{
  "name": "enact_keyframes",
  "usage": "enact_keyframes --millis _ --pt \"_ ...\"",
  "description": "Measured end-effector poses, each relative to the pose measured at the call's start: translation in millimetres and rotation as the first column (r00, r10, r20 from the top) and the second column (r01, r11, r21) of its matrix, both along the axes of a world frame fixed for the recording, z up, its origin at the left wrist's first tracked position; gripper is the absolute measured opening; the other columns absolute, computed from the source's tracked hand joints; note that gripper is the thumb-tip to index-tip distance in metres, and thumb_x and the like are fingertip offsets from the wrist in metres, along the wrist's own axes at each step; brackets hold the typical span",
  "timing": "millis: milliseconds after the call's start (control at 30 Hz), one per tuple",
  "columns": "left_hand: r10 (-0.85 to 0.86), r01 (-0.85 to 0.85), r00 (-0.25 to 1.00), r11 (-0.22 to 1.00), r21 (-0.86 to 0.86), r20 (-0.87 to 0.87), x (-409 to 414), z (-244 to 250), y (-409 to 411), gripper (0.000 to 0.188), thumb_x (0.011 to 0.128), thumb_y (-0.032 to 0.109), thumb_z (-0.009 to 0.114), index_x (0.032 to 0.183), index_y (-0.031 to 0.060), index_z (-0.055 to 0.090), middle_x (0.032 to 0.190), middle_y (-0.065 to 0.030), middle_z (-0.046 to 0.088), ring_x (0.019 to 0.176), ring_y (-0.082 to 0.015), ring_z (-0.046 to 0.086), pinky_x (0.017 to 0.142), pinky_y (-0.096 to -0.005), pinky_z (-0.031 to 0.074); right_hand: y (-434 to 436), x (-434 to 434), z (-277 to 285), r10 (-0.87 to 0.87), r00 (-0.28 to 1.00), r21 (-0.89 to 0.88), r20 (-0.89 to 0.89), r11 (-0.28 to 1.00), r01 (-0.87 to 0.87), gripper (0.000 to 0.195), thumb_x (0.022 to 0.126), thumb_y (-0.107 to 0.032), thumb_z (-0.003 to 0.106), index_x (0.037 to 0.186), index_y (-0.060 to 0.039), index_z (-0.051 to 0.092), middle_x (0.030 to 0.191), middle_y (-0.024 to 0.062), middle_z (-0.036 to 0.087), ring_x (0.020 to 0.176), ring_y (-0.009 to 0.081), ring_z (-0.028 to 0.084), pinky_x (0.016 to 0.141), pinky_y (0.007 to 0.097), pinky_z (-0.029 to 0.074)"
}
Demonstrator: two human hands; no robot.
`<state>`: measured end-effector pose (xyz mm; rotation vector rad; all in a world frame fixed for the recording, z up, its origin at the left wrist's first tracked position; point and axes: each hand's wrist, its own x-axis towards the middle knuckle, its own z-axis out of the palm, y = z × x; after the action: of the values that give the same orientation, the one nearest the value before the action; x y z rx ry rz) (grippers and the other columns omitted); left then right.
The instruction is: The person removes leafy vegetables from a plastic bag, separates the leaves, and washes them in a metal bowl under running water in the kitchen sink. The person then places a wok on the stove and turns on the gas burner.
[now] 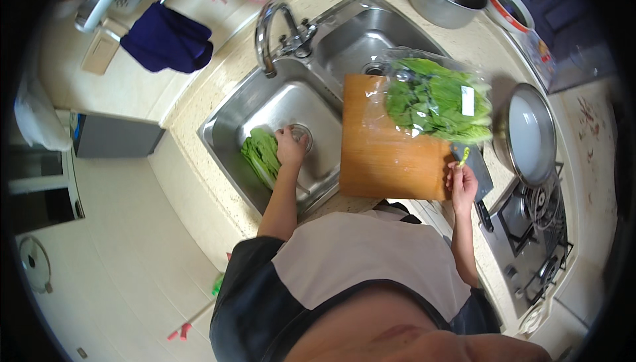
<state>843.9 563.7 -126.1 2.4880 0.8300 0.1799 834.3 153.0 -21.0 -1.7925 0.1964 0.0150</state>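
In the left sink basin (318, 163), my left hand (291, 146) reaches down at the rim of the round drain strainer (302, 136). Leafy green lettuce (262, 156) lies against that hand's outer side; the palm and what is under it are hidden. My right hand (462, 183) pinches a small yellow-green piece of vegetable (464, 156) above the right edge of a wooden cutting board (392, 168). A clear plastic bag of leafy greens (437, 98) bearing a label rests on the board. Beside my right hand lies a cleaver (474, 170), partly covered by the board.
The board bridges part of the right basin (370, 31). A chrome faucet (272, 29) arches over the left basin. To the right stand a metal pan (529, 133) with whitish liquid and a gas stove (531, 233). A large pot (442, 7) sits behind; a dark blue cloth (169, 39) hangs left.
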Motion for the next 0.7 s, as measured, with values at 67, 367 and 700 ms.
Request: enact_keyframes --millis 67,367,700 --pt "-0.048 0.105 0.971 0.966 -0.238 0.233 5.7 20.0 -7.0 0.031 0.077 0.012 0.066 0.105 0.0046 0.056 0.092 -0.0116 0.057 0.079 -0.0248 0.060 0.069 -0.0330 0.049 3.2 -5.1 9.3 0.011 1.000 0.046 -0.002 0.999 -0.011 0.020 0.094 -0.019 0.047 0.091 -0.0031 0.059 0.064 -0.0029 0.049 0.053 0.0027 0.044 0.047 0.0171 0.034" --pt "-0.282 0.595 0.803 0.403 -0.695 0.524 63.5 145.4 -78.1 0.019 0.090 0.004 0.050 0.107 0.0005 0.058 0.089 -0.0041 0.063 0.075 -0.0089 0.058 0.069 -0.0216 0.047 21.9 18.4 62.1 0.376 0.878 -0.386 0.296 0.888 -0.250 0.021 0.077 -0.004 0.063 0.098 -0.0014 0.061 0.077 0.0082 0.058 0.056 0.0132 0.052 0.052 0.0242 0.042" --pt "-0.579 0.557 0.730 0.195 -0.807 0.363 120.8 172.6 -127.5 0.055 0.080 0.000 0.060 0.130 0.0070 0.040 0.118 -0.0087 0.051 0.100 -0.0170 0.055 0.084 -0.0269 0.047 -52.6 48.2 55.3 0.129 0.945 -0.228 0.300 0.972 -0.061 0.021 0.078 0.002 0.060 0.099 -0.0017 0.060 0.086 0.0072 0.059 0.059 0.0115 0.051 0.054 0.0223 0.042"
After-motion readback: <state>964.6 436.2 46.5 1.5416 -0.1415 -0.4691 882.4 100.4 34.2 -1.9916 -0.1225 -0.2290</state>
